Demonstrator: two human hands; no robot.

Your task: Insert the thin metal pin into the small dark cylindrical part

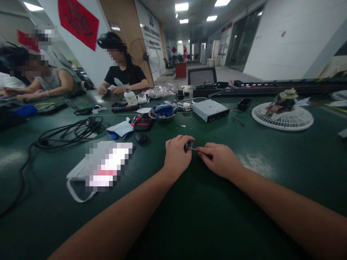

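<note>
My left hand [178,153] is wrapped round a small round metal-rimmed part [189,144], whose dark open end faces right and toward me. What kind of part it is I cannot make out. Between the fingertips of my right hand [218,157] is pinched a thin metal tool [194,149], and its tip reaches the rim of the round part. Both hands are just above the dark green table [189,216]. Most of the round part is hidden inside my left fingers.
A phone [111,166] and white mask lie left, beside a coiled black cable [70,133]. Ahead are a mouse [141,138], a bowl [162,116] with blue cloth, a silver drive box [210,109] and, right, a white fan grille [282,121]. Two people sit across the table.
</note>
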